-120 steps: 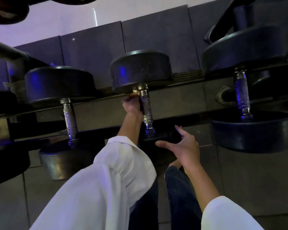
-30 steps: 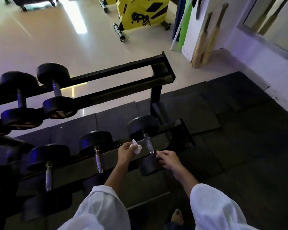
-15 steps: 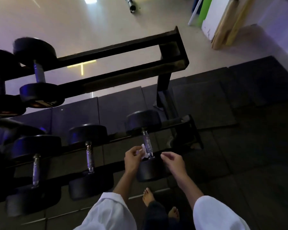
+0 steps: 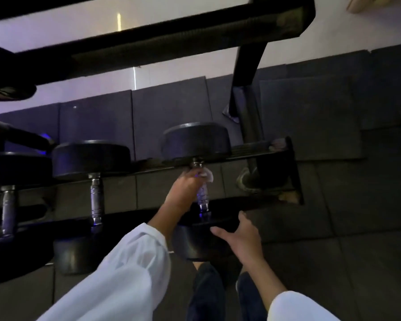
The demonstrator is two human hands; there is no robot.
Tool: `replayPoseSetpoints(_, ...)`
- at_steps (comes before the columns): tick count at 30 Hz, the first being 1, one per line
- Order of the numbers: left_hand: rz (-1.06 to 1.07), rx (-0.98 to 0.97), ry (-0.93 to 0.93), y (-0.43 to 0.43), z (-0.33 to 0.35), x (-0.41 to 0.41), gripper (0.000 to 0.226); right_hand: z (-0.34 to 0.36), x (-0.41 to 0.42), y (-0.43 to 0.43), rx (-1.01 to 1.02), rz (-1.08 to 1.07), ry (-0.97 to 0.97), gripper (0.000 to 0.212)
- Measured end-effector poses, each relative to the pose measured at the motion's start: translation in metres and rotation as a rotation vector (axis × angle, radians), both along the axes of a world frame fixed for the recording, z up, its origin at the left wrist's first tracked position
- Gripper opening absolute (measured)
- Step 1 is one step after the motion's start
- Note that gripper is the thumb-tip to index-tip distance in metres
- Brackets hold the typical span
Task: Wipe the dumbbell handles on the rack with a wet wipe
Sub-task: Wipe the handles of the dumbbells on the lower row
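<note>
At the far left, a black round-headed dumbbell lies on the lower tier of the black metal dumbbell rack, only partly in view, its steel bar dim. Just beside it to the right lies a 2nd black dumbbell, its knurled bar bare and untouched.

A white sleeve leads up to the left hand, which reaches the 3rd black dumbbell, the last on the tier before the rack's end frame. The fingers of this hand are curled round the upper part of that dumbbell's knurled steel handle, pinching a white wet wipe against the metal. The wipe shows as a pale fold at the right of the fingers, close under the far head. The lower part of the handle is uncovered and glints blue.

To the right and nearer the camera, the right hand is held loose, fingers spread and thumb raised, at the near head of the same dumbbell; whether it touches cannot be told.

Dark trouser legs show below, between the arms. Dark rubber floor mats lie under and to the right of the rack.
</note>
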State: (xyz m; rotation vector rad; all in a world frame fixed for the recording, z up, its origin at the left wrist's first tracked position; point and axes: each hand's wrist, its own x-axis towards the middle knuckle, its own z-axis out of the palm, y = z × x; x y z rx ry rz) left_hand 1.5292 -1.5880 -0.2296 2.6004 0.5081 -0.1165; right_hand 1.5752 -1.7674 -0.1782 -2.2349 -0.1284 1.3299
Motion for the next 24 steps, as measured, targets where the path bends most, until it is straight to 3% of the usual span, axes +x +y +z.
replayPoseSetpoints(1,-0.132,0.084,-0.084,-0.002,-0.008,-0.01,0.013,-0.002,0.0,-0.002,0.012,-0.004,-0.008,0.09)
replayPoseSetpoints(3,-0.394,0.194,-0.129,-0.006,-0.009,-0.023,0.023,-0.004,-0.002,-0.003,0.024,-0.017,-0.01,0.087)
replayPoseSetpoints(5,-0.421,0.174,-0.148,0.007,-0.008,-0.022,0.028,-0.003,-0.003,-0.003,0.026,-0.029,0.002,0.091)
replayPoseSetpoints(10,0.149,-0.061,-0.148,0.009,-0.014,0.005,0.023,-0.004,-0.001,-0.003,0.021,-0.005,-0.02,0.094)
replayPoseSetpoints(16,0.647,-0.508,0.093,-0.028,-0.004,-0.034,0.019,-0.005,-0.001,-0.001,0.017,-0.046,-0.008,0.093)
replayPoseSetpoints(21,1.291,-0.944,-0.193,0.0,-0.022,0.021,0.03,-0.003,0.0,-0.001,0.02,-0.054,-0.006,0.096)
replayPoseSetpoints(24,1.377,-1.124,-0.072,-0.005,-0.03,0.02,0.026,-0.003,-0.002,-0.001,0.015,-0.059,-0.006,0.096)
